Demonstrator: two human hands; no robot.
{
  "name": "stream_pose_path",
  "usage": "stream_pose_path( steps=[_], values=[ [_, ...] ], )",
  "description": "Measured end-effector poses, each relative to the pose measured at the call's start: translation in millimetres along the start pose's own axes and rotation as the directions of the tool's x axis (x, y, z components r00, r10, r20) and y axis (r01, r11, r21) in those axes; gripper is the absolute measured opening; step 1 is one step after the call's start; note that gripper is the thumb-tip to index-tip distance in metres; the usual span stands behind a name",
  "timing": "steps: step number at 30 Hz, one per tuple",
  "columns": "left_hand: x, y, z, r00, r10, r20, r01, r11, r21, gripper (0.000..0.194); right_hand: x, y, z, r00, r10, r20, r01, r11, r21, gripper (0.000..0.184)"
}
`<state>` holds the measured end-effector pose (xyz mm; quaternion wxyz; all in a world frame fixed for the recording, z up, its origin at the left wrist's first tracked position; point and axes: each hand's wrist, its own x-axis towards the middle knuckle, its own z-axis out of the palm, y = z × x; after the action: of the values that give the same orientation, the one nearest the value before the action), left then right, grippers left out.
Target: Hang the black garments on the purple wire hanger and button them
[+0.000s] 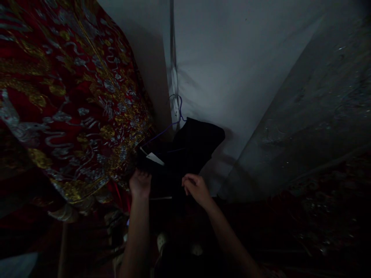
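A black garment point(191, 146) hangs on a thin purple hanger point(165, 132) in front of the white wall. A white tag point(155, 158) is attached near its left shoulder. My left hand point(140, 184) is at the garment's left side, palm up, with the fingers curled into the dark cloth. On the other side, my right hand point(196, 188) is closed in a pinch at the garment's edge. The cloth between my hands is too dark to make out its folds.
At left hangs a red garment point(95, 92) with gold and silver embroidery, close beside my left hand. A clear plastic-like cover point(290, 104) spans the right side. Below are a light shoe point(161, 242) and a wooden pole point(63, 243).
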<state>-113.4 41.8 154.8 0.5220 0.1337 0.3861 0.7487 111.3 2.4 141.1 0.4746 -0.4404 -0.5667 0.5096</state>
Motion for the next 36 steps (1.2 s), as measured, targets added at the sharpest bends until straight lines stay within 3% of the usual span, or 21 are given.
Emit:
stream_pose_path(
  steps=[4,8,11,13,17,20,23,28,33,34,36],
  values=[
    [-30,-35,-0.5,0.993,0.116,0.004,-0.112,0.958,0.265,0.017,-7,-9,-31,0.996,-0.011,-0.087,0.014,1.0,0.028,0.019],
    [-47,-40,-2.5,0.979,0.181,0.095,-0.204,0.856,0.475,0.02,-15,-6,-51,0.987,-0.01,-0.162,0.016,0.999,0.038,0.022],
    [-56,-38,-6.6,0.944,0.196,0.267,-0.329,0.656,0.68,0.017,-21,4,-54,0.987,0.0,-0.163,0.006,0.999,0.035,0.024],
    [-62,-37,-5.9,0.908,0.241,0.343,-0.419,0.547,0.725,0.019,-23,12,-57,0.993,0.01,-0.12,-0.009,1.0,0.008,0.025],
    [-73,-32,5.6,0.887,0.36,0.289,-0.459,0.617,0.639,0.026,-21,26,-69,0.995,0.103,0.001,-0.101,0.971,-0.215,0.029],
    [-79,-28,14.7,0.899,0.317,0.301,-0.437,0.666,0.605,0.026,-18,29,-74,0.994,0.099,-0.041,-0.107,0.923,-0.37,0.034],
    [-85,-33,17.7,0.906,0.175,0.385,-0.403,0.634,0.66,0.022,-19,26,-63,0.999,-0.021,-0.027,0.01,0.938,-0.348,0.031],
    [-97,-56,18.7,0.862,0.054,0.504,-0.425,0.621,0.659,0.021,-23,27,-21,0.971,-0.105,0.213,0.155,0.96,-0.234,0.051],
    [-90,-53,18.2,0.792,0.159,0.589,-0.579,0.499,0.645,0.02,-15,25,2,0.966,-0.132,0.222,0.161,0.98,-0.12,0.022],
    [-87,-48,15.5,0.784,0.142,0.604,-0.584,0.499,0.641,0.022,-12,21,1,0.969,-0.113,0.222,0.142,0.982,-0.121,0.02],
    [-81,-40,6.6,0.784,-0.018,0.621,-0.51,0.553,0.659,0.031,-5,9,-5,0.966,-0.071,0.247,0.108,0.984,-0.142,0.018]
  ],
)
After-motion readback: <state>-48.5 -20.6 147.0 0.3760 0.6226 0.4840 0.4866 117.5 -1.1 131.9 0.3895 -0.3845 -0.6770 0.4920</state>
